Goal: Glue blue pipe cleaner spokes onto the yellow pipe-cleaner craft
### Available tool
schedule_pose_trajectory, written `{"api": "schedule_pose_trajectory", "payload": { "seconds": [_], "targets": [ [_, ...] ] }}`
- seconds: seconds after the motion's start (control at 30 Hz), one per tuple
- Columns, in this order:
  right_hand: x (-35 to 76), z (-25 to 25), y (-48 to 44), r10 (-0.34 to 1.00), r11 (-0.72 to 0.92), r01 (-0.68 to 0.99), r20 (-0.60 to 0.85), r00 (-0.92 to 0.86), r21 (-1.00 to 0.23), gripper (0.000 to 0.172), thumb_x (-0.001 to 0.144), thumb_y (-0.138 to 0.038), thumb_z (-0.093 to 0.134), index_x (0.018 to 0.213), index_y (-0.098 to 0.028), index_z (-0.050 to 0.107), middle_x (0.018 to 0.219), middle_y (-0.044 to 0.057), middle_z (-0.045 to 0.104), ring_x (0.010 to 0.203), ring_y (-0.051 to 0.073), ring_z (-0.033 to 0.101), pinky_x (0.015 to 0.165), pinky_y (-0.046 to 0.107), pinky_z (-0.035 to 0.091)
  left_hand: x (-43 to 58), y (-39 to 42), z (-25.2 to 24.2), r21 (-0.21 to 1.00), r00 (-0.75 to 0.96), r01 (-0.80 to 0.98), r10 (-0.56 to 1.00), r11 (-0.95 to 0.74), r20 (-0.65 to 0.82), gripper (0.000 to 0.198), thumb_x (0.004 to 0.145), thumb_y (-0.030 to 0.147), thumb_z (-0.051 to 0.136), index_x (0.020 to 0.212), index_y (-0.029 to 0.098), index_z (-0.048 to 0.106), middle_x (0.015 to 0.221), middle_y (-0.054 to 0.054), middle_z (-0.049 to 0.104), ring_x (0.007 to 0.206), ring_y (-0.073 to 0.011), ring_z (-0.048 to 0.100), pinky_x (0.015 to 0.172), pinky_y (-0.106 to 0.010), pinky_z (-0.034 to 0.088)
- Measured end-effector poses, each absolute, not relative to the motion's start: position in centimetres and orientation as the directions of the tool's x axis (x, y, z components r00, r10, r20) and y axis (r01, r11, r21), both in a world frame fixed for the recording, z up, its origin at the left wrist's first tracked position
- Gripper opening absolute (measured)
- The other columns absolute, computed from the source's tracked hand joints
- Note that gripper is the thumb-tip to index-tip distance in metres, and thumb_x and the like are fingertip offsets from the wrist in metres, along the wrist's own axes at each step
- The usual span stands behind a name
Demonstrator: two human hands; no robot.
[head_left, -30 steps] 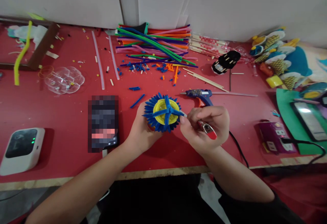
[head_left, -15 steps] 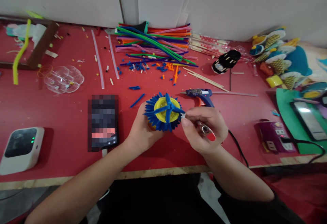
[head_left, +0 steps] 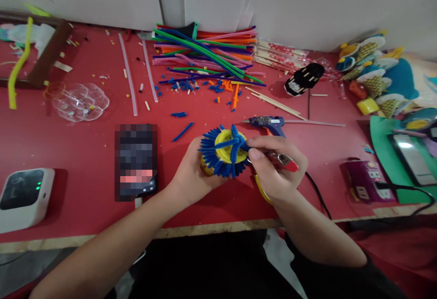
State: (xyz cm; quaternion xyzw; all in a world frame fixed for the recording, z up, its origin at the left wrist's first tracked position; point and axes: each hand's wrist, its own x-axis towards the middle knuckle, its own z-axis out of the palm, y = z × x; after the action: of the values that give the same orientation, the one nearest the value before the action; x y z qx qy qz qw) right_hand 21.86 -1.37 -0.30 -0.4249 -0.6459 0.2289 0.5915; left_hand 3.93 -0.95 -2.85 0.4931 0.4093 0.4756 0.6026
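Note:
My left hand [head_left: 194, 169] is wrapped round a pipe-cleaner craft [head_left: 223, 171] from below and the left. It has a yellow ring-shaped centre, a fringe of blue spikes and blue strips crossing over the top. With thumb and forefinger my right hand [head_left: 278, 164] pinches the right end of a blue strip at the craft's edge. A small silver tool with a red end [head_left: 290, 164] is tucked in the same hand; its kind is unclear. Below that hand shows a yellow curved strip [head_left: 262, 190], partly hidden.
Behind the craft lie a glue gun [head_left: 268, 124], wooden sticks [head_left: 273, 102] and a heap of coloured pipe cleaners [head_left: 205, 53]. Blue and orange offcuts are scattered about. A phone [head_left: 135, 162] and a white device [head_left: 27, 199] are left; a purple box [head_left: 367, 180] is right.
The craft has moved slightly right and tilted. My right fingers, earlier holding a small whitish tip at its edge, now pinch the blue strip. The yellow strip below my right hand has come into view.

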Motion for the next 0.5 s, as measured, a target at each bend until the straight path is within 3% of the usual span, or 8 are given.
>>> {"api": "schedule_pose_trajectory", "payload": {
  "seconds": [0.37, 0.5],
  "targets": [
    [22.1, -0.37, -1.47, 0.831, 0.517, 0.257, 0.551, 0.078, -0.816, 0.024, 0.093, -0.017, 0.069, 0.105, -0.033, 0.081, 0.081, -0.001, 0.077, 0.052, 0.014, 0.061, 0.045, 0.03, 0.049, 3.88, -0.99, -2.74, 0.983, 0.222, -0.169, 0.975, 0.065, -0.026, 0.062, 0.065, 0.022, 0.095, 0.117, 0.027, 0.063, 0.127, -0.008, 0.073, 0.124, -0.0341, 0.071, 0.107, -0.053, 0.059],
    [22.2, -0.39, -1.41, 0.838, 0.506, 0.267, 0.541, 0.075, -0.82, 0.021, 0.092, -0.017, 0.068, 0.102, -0.031, 0.081, 0.087, 0.001, 0.079, 0.061, 0.017, 0.068, 0.051, 0.032, 0.055, 3.93, -0.97, -2.7, 0.983, 0.244, -0.166, 0.969, 0.077, -0.035, 0.06, 0.065, 0.022, 0.095, 0.116, 0.026, 0.062, 0.122, -0.007, 0.075, 0.119, -0.0332, 0.073, 0.104, -0.052, 0.061]
  ]
}}
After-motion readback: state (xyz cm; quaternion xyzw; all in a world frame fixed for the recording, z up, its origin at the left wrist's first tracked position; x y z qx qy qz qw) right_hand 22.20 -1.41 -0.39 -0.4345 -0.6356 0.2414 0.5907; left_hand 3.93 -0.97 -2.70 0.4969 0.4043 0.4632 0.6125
